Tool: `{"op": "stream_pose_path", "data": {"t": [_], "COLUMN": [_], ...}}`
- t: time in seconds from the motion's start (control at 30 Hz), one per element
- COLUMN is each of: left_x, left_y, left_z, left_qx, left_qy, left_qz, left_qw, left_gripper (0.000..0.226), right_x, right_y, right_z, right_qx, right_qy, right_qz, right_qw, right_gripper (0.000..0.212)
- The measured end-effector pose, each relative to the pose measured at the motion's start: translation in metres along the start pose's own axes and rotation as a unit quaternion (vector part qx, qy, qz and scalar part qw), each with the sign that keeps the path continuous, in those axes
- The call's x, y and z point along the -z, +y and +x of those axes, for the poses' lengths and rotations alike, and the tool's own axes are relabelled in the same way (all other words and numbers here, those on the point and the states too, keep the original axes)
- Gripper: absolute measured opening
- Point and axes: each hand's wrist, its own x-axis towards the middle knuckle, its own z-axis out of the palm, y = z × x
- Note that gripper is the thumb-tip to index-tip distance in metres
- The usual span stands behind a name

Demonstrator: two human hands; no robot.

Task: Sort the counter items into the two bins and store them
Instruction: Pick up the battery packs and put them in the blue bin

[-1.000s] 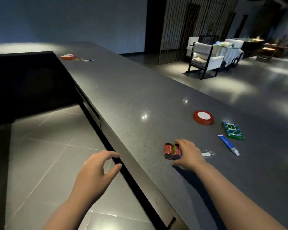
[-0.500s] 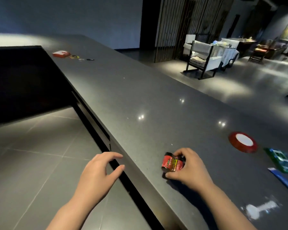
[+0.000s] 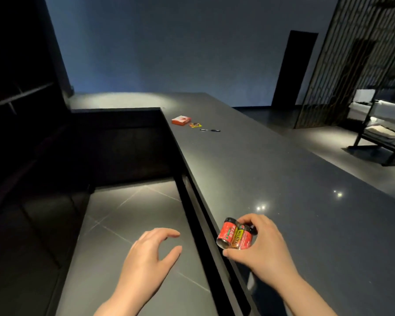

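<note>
My right hand [image 3: 263, 249] grips a red pack of batteries [image 3: 235, 234] with a yellow label, held just above the near edge of the dark counter [image 3: 283, 179]. My left hand [image 3: 149, 254] hovers over the tiled floor left of the counter, fingers loosely curved and holding nothing. Far down the counter lie an orange box [image 3: 181, 120], a small yellow packet [image 3: 196, 125] and two small dark items [image 3: 211, 130]. No bin is in view.
The counter runs from the near right to the far wall, with a black recessed front [image 3: 192, 201] below its edge. Dark cabinetry [image 3: 21, 133] stands at the left. A chair [image 3: 379, 124] and a slatted screen [image 3: 356, 53] are across the floor at right.
My right hand has lifted the battery pack and carried it toward the counter's near edge. The view has swung left, so the red tape roll and green packet have left the frame.
</note>
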Motion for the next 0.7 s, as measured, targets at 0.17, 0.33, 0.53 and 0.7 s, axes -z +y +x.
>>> {"op": "stream_pose_path", "data": {"t": [0.17, 0.33, 0.53, 0.7], "left_x": [0.022, 0.050, 0.052, 0.030], "left_y": [-0.060, -0.109, -0.153, -0.189], "left_z": [0.099, 0.206, 0.318, 0.405], "left_qx": [-0.004, -0.034, -0.051, -0.065], "left_qy": [0.017, 0.004, -0.025, -0.051], "left_qz": [0.000, 0.014, 0.003, -0.012], "left_qw": [1.000, 0.999, 0.998, 0.997], "left_gripper": [0.019, 0.019, 0.020, 0.019], "right_x": [-0.061, -0.109, -0.147, -0.169], "right_y": [-0.022, -0.046, -0.055, -0.035], "right_z": [0.102, 0.198, 0.299, 0.383], "right_qx": [0.012, 0.002, -0.015, -0.031], "right_qy": [0.017, 0.039, 0.061, 0.074], "right_qz": [0.010, 0.015, 0.013, -0.002], "right_qw": [1.000, 0.999, 0.998, 0.997], "right_gripper": [0.058, 0.058, 0.056, 0.058]}}
